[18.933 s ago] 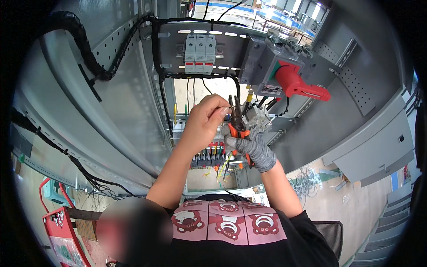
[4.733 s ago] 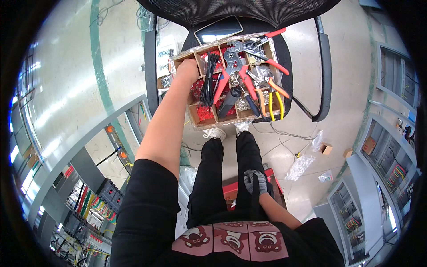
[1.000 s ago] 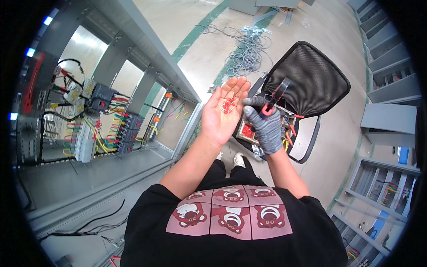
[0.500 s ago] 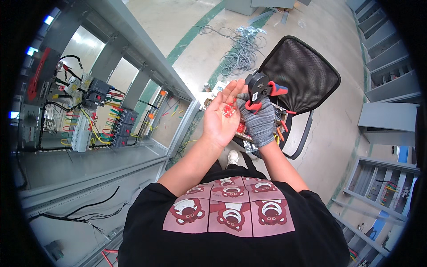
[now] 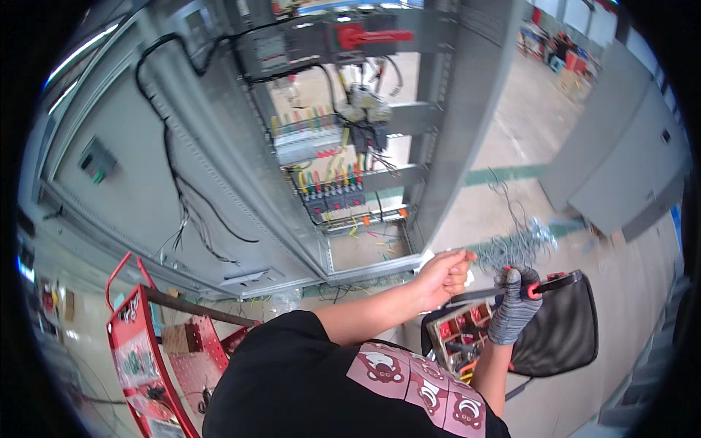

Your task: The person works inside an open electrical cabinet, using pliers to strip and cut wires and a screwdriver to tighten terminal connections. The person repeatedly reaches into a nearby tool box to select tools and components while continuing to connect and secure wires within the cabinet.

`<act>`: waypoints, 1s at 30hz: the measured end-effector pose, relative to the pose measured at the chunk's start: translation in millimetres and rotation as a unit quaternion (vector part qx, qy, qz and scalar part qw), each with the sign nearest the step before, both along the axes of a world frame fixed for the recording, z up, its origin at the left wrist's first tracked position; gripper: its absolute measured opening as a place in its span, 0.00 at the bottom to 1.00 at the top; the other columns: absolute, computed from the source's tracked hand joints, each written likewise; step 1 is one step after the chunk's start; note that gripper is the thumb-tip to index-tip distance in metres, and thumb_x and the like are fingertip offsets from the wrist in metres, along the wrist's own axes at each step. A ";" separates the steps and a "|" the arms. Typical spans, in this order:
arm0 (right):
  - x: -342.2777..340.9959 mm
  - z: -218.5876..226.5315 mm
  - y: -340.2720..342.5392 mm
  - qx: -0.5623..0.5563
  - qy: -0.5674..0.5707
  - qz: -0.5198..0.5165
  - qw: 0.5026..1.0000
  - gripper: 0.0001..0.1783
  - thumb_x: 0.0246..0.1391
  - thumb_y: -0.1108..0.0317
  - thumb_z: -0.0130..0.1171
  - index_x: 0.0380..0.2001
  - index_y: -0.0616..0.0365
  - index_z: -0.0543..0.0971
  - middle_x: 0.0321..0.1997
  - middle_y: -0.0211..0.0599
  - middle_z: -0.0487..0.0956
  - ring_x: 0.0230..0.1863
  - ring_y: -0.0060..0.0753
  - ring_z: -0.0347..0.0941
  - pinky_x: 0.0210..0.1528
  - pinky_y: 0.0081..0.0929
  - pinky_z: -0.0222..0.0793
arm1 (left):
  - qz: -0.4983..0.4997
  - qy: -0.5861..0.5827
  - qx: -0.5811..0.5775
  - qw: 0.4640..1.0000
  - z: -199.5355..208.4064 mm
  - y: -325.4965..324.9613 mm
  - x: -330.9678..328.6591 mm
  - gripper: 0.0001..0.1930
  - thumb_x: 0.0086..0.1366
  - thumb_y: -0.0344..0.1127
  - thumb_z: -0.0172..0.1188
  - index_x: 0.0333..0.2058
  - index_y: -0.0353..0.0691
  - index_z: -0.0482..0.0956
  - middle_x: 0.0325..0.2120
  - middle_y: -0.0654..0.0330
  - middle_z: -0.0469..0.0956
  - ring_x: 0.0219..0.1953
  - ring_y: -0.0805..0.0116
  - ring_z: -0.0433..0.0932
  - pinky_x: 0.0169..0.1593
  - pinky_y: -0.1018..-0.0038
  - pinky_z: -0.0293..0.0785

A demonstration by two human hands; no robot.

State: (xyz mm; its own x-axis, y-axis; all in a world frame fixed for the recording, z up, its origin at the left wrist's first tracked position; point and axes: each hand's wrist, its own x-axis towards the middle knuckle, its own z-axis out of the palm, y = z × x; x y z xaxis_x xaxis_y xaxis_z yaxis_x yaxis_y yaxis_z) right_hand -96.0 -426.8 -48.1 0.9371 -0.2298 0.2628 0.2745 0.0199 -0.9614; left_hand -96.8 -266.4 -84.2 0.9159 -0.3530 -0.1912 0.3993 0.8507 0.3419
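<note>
My bare left hand (image 5: 445, 280) is closed into a loose fist in front of the cabinet's right post. A bit of red shows at its fingertips; the small red pieces that lay in the palm are otherwise hidden. My right hand (image 5: 513, 310), in a grey knit glove, is closed around pliers (image 5: 537, 290) with red and dark handles. Blur and the fingers hide much of the tool. Just below and left of the glove is a compartmented box (image 5: 443, 330) with small red parts and tools, by the black mesh chair (image 5: 566, 328).
An open grey cabinet (image 5: 467, 109) with wired breakers (image 5: 334, 198) and a red rotary handle (image 5: 372, 36) stands ahead. Its door (image 5: 102, 212) carries loose black cables. A red cart (image 5: 150, 343) is at lower left. Coiled grey wire (image 5: 511, 248) lies on the floor beyond my hands.
My view has swung left towards the cabinet. The left hand, open before with small red pieces on its palm, has closed and moved apart from the right. The right hand still grips the pliers.
</note>
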 end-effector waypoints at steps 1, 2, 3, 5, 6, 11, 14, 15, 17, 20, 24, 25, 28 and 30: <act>-11.6 13.0 14.1 0.007 -0.012 0.018 1.000 0.12 0.54 0.62 0.63 0.34 0.59 0.76 0.27 0.30 0.78 0.23 0.17 0.71 0.19 0.14 0.60 | 0.038 -0.046 0.056 0.997 16.6 22.9 -16.5 0.10 0.70 0.36 0.45 0.41 0.36 0.70 0.16 0.74 0.57 0.14 0.85 0.52 0.17 0.85 0.48; -12.4 16.7 20.8 -0.002 -0.033 0.039 0.999 0.12 0.54 0.62 0.63 0.34 0.58 0.76 0.28 0.31 0.78 0.23 0.17 0.72 0.20 0.13 0.61 | 0.099 -0.061 0.169 0.979 33.6 39.4 -24.2 0.10 0.69 0.35 0.46 0.40 0.35 0.72 0.16 0.75 0.56 0.14 0.86 0.52 0.17 0.85 0.47; -9.1 25.6 40.6 0.029 -0.022 0.054 0.998 0.12 0.53 0.62 0.64 0.34 0.58 0.76 0.28 0.31 0.78 0.24 0.19 0.73 0.23 0.13 0.64 | 0.172 -0.090 0.235 0.952 31.9 64.3 -19.3 0.10 0.68 0.35 0.47 0.40 0.35 0.73 0.16 0.76 0.56 0.15 0.86 0.52 0.17 0.86 0.48; 3.6 33.8 73.1 0.029 -0.071 0.107 0.991 0.13 0.53 0.62 0.64 0.35 0.59 0.76 0.29 0.32 0.78 0.25 0.21 0.74 0.26 0.16 0.67 | 0.293 -0.137 0.341 0.883 34.8 122.7 -14.7 0.10 0.68 0.37 0.49 0.41 0.39 0.75 0.16 0.77 0.57 0.16 0.87 0.52 0.18 0.86 0.49; 8.9 37.7 86.7 0.043 -0.074 0.141 0.986 0.14 0.53 0.64 0.64 0.36 0.63 0.76 0.31 0.37 0.79 0.27 0.26 0.77 0.32 0.22 0.76 | 0.344 -0.132 0.448 0.815 44.3 150.6 -14.7 0.11 0.69 0.38 0.48 0.40 0.40 0.77 0.16 0.78 0.58 0.17 0.87 0.53 0.19 0.85 0.49; 24.9 56.9 177.7 0.025 -0.056 0.202 0.978 0.13 0.51 0.65 0.66 0.35 0.63 0.78 0.29 0.35 0.78 0.28 0.24 0.76 0.33 0.21 0.74 | 0.550 -0.135 0.638 0.522 69.3 278.0 -3.0 0.12 0.68 0.34 0.50 0.44 0.34 0.77 0.27 0.65 0.78 0.29 0.82 0.69 0.36 0.81 0.68; 40.0 69.8 240.7 0.041 -0.087 0.235 0.967 0.12 0.50 0.66 0.67 0.35 0.62 0.79 0.28 0.31 0.79 0.29 0.20 0.74 0.33 0.20 0.72 | 0.594 -0.128 0.638 0.474 77.1 323.2 25.5 0.13 0.66 0.34 0.53 0.45 0.34 0.77 0.22 0.62 0.77 0.24 0.81 0.68 0.31 0.79 0.67; 47.6 73.6 261.0 0.028 -0.086 0.235 0.968 0.12 0.50 0.66 0.67 0.34 0.62 0.80 0.28 0.31 0.80 0.30 0.20 0.74 0.33 0.20 0.71 | 0.588 -0.108 0.650 0.469 81.4 335.3 32.5 0.13 0.66 0.34 0.53 0.45 0.34 0.77 0.21 0.62 0.77 0.23 0.81 0.68 0.30 0.78 0.67; 66.4 77.5 302.2 -0.017 -0.126 0.243 0.962 0.10 0.49 0.68 0.67 0.33 0.62 0.81 0.28 0.30 0.80 0.30 0.19 0.73 0.34 0.20 0.70 | 0.586 -0.100 0.688 0.416 81.8 357.3 49.3 0.14 0.64 0.35 0.56 0.47 0.40 0.77 0.19 0.58 0.76 0.18 0.73 0.70 0.27 0.75 0.68; 86.8 89.4 354.0 -0.066 -0.187 0.251 0.948 0.12 0.49 0.68 0.66 0.36 0.63 0.80 0.29 0.32 0.81 0.29 0.20 0.74 0.34 0.19 0.71 | 0.536 -0.071 0.747 0.386 88.9 374.5 62.8 0.12 0.62 0.35 0.58 0.45 0.45 0.79 0.26 0.52 0.80 0.24 0.57 0.78 0.30 0.70 0.72; 128.1 81.2 408.0 -0.120 -0.224 0.236 0.938 0.09 0.48 0.71 0.66 0.33 0.62 0.80 0.29 0.30 0.81 0.29 0.20 0.73 0.35 0.20 0.70 | 0.573 -0.168 0.737 0.318 81.2 401.9 80.1 0.07 0.63 0.31 0.56 0.39 0.40 0.79 0.25 0.55 0.79 0.26 0.74 0.78 0.31 0.77 0.71; 138.0 79.3 419.3 -0.115 -0.241 0.231 0.936 0.08 0.48 0.72 0.66 0.32 0.62 0.80 0.29 0.30 0.80 0.29 0.19 0.72 0.34 0.20 0.70 | 0.565 -0.173 0.729 0.346 82.6 401.1 81.0 0.07 0.63 0.31 0.56 0.38 0.39 0.79 0.25 0.55 0.80 0.26 0.73 0.78 0.31 0.77 0.72; 154.8 78.0 436.3 -0.174 -0.201 0.216 0.940 0.08 0.49 0.71 0.66 0.33 0.62 0.80 0.28 0.30 0.80 0.29 0.19 0.72 0.34 0.20 0.70 | 0.557 -0.195 0.704 0.394 84.5 399.9 85.8 0.06 0.62 0.30 0.57 0.38 0.38 0.79 0.25 0.56 0.80 0.26 0.72 0.79 0.31 0.76 0.72; 164.4 77.4 439.2 -0.203 -0.179 0.212 0.939 0.08 0.49 0.70 0.65 0.33 0.62 0.81 0.27 0.30 0.80 0.29 0.19 0.72 0.34 0.20 0.69 | 0.559 -0.199 0.700 0.398 84.2 398.6 88.7 0.06 0.62 0.30 0.57 0.37 0.37 0.78 0.25 0.56 0.80 0.26 0.70 0.79 0.31 0.76 0.72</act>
